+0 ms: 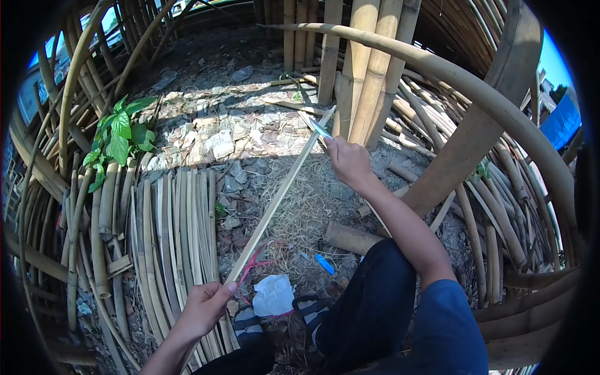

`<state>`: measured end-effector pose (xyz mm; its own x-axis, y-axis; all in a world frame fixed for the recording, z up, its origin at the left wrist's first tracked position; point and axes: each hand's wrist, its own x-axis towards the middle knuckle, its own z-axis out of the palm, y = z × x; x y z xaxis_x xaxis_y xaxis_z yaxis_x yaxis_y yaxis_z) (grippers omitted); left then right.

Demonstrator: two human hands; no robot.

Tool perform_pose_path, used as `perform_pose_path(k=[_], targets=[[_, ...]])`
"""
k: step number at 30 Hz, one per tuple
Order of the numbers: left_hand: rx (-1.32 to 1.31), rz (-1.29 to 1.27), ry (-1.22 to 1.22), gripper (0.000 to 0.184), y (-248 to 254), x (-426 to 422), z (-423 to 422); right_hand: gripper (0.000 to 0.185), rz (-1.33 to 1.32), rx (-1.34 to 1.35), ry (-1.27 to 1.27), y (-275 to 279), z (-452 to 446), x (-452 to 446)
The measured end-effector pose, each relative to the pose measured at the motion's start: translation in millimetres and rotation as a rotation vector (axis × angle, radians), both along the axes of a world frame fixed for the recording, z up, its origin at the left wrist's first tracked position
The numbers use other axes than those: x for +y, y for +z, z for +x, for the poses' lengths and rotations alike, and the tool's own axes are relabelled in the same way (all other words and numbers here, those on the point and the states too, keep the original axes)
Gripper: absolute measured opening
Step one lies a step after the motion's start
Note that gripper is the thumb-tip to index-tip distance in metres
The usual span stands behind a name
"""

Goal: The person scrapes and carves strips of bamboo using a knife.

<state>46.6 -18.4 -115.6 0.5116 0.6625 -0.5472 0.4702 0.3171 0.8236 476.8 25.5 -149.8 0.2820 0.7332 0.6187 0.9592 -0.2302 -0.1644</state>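
Observation:
A long, pale bamboo strip point(282, 189) slants up and away in front of me. My left hand point(203, 309) is closed round its near end, thumb lying along the top. Close to the far end, my right hand point(347, 164) grips a knife point(320, 129), with its handle hidden in the fist. The shiny blade lies against the strip or just over it; I cannot tell whether it cuts in. Beneath my left hand and beside it lies a row of split bamboo strips point(178, 225).
Upright bamboo poles point(369, 75) stand ahead, and a thick bent pole point(437, 65) arches across the right. Bamboo stacks line both sides. A leafy plant point(122, 134) grows at left. Near my feet lie a white plastic bag point(273, 295), pink string point(250, 265) and a blue object point(324, 264).

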Motion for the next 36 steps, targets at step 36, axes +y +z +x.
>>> perform_pose_path(k=[36], targets=[[0.147, 0.426, -0.037, 0.047, 22.4, -7.4, 3.2, 0.041, -0.120, 0.130, 0.624, 5.2, -190.4, -102.0]])
